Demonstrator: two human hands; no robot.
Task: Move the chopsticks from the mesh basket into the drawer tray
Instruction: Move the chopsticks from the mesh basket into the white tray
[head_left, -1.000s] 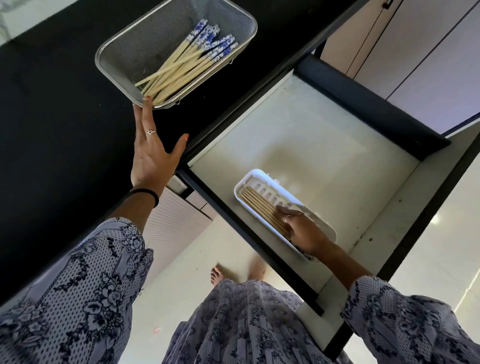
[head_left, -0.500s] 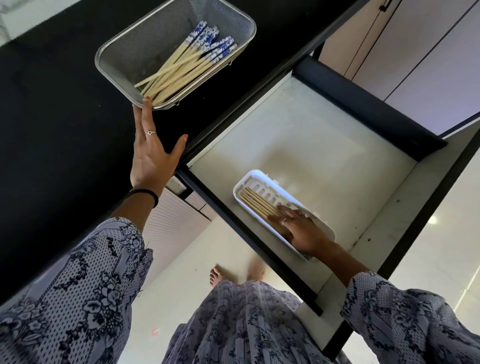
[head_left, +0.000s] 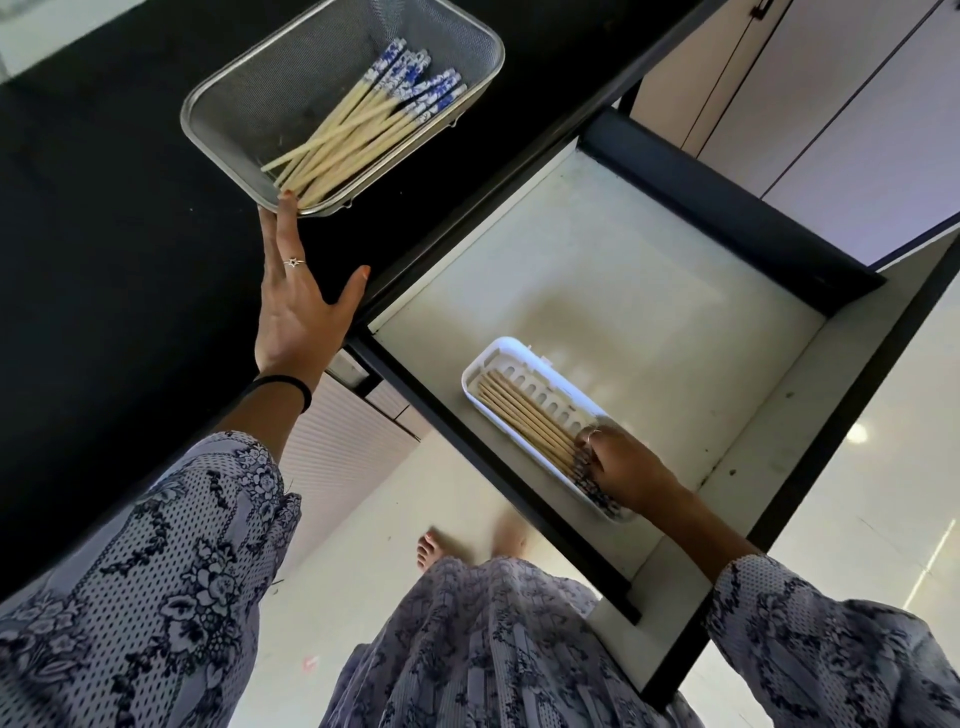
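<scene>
Right hand: the right hand (head_left: 618, 462) rests on the patterned ends of the chopsticks in the tray (head_left: 530, 423); its fingers curl down over them, and whether the grip pinches any or only presses cannot be told. Likely purpose: squaring the bundle so it lies flat.
Tray: the white tray (head_left: 511, 347) sits on the floor of the open drawer (head_left: 623, 270), near the front rail, within easy reach.
Tray contents: the sticks lie side by side lengthwise, plain tips pointing away from the hand.
Left hand: the left hand (head_left: 298, 291) lies flat on the black surface (head_left: 104, 208), grip spread and holding nothing; the fingertips touch the near rim of the basket, probably to steady it.
Basket: the mesh basket (head_left: 218, 98) stands on the surface, beyond the left hand.
Remaining chopsticks: a loose bundle of chopsticks in the basket (head_left: 358, 130) lies slantwise, blue ends farthest away.
Progress: partly done; this bundle awaits transfer.
</scene>
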